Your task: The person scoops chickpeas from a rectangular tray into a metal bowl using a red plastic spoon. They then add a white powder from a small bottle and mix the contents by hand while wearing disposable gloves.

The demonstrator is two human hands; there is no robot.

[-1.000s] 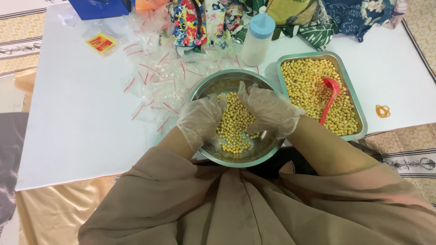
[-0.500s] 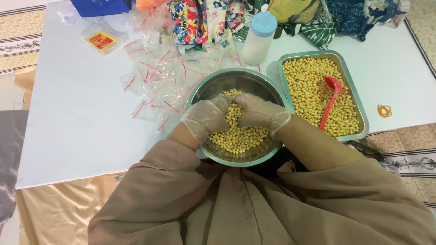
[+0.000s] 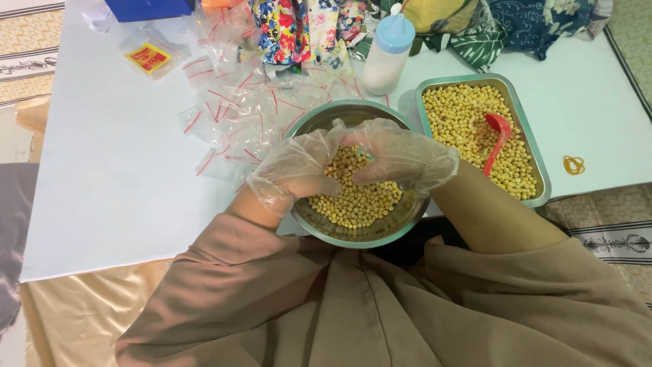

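Both hands gloved in clear plastic, down in the bowl (image 3: pixel 353 228). Left hand (image 3: pixel 299 166) cupped, fingers curled, resting on the beans (image 3: pixel 356 200); could not tell whether any were gripped. Right hand (image 3: pixel 401 158) likewise half-closed over the beans, fingertips turned toward the left hand, the two nearly touching above the heap. Could not tell what, if anything, was pinched between them. Bowl at near table (image 3: pixel 102 197) edge, just in front of the body, roughly half filled with beans. Tray (image 3: pixel 540 170) just right of the bowl, full of the same beans, with red scoop (image 3: pixel 497 139) lying in it. Bottle (image 3: pixel 388 54) with blue cap beyond the bowl. Pile of small clear bags (image 3: pixel 238 102) with red strips left of the bowl. Rubber band (image 3: pixel 574 164) right of the tray. Patterned cloth (image 3: pixel 305 27) at far edge.
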